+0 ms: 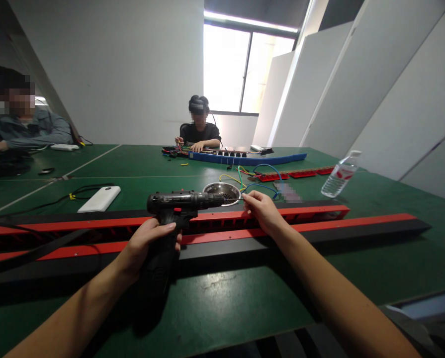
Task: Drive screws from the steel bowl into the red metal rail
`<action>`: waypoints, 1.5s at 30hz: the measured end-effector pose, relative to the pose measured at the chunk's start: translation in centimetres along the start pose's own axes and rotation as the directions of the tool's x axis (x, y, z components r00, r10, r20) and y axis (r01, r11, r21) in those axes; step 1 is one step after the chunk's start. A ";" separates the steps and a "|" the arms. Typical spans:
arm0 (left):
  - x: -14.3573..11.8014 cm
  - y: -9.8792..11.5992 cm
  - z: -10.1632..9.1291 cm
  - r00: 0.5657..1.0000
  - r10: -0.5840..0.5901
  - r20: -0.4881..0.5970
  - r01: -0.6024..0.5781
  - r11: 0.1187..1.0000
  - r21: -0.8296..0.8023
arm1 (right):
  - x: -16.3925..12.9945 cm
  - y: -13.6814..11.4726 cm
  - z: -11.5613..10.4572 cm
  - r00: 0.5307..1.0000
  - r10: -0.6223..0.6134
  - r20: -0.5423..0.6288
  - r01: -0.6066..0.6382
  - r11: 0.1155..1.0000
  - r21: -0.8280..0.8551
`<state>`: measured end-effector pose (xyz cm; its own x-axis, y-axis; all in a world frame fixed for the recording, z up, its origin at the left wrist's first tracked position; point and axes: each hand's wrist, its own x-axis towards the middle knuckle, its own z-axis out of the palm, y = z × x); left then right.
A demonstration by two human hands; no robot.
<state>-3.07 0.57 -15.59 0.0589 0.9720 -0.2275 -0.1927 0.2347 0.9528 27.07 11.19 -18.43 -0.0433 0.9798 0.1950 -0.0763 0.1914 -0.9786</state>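
My left hand (153, 236) is wrapped round the handle of a black cordless drill (170, 203), which lies level with its chuck pointing right. A thin bit reaches from the chuck over a round metal bowl (208, 188) that has small dark pieces in it. At the bit's tip, the thumb and fingers of my right hand (261, 211) are pinched together; whatever is between them is too small to make out. Below both hands lie two long black-and-red housings (315, 226), side by side across the green table.
A water bottle (339, 176) stands at the right. Coloured wires (259, 186) and red strips (300, 175) lie beyond the bowl. A white power bank (100, 199) sits at the left. Across the table, a person (200, 132) handles a blue housing (244, 159); another person (32, 124) sits far left.
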 end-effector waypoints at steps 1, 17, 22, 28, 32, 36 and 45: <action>0.0 0.0 0.0 1.000 -0.001 -0.002 0.001 1.000 -0.001 | 0.0 0.0 0.0 1.000 0.002 0.001 -0.002 1.000 0.000; -0.1 0.0 0.1 1.000 -0.003 0.000 0.003 1.000 -0.013 | 0.0 0.0 0.0 1.000 -0.007 -0.004 0.007 1.000 -0.031; -0.1 0.0 0.1 1.000 -0.012 -0.006 0.012 1.000 -0.012 | 0.0 0.1 0.0 1.000 -0.005 -0.005 0.005 1.000 -0.029; 0.0 0.0 -0.1 1.000 -0.004 -0.006 0.004 1.000 0.003 | -0.1 0.0 0.0 1.000 0.009 -0.005 -0.009 1.000 -0.021; 0.0 -0.1 -0.2 1.000 -0.006 0.002 0.006 1.000 0.003 | -0.1 0.0 0.0 1.000 0.003 -0.004 -0.003 1.000 -0.023; -0.2 0.0 -0.1 1.000 -0.005 -0.002 0.005 1.000 0.001 | 0.0 0.1 -0.1 1.000 0.008 -0.004 -0.008 1.000 -0.023; 0.1 -0.2 -0.1 1.000 -0.010 -0.012 0.010 1.000 -0.007 | -0.1 0.0 0.0 1.000 0.020 -0.010 -0.020 0.999 -0.033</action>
<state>-3.16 0.61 -15.79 0.0494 0.9696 -0.2395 -0.1992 0.2445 0.9489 27.05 11.09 -18.46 -0.0352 0.9840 0.1749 -0.0423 0.1734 -0.9839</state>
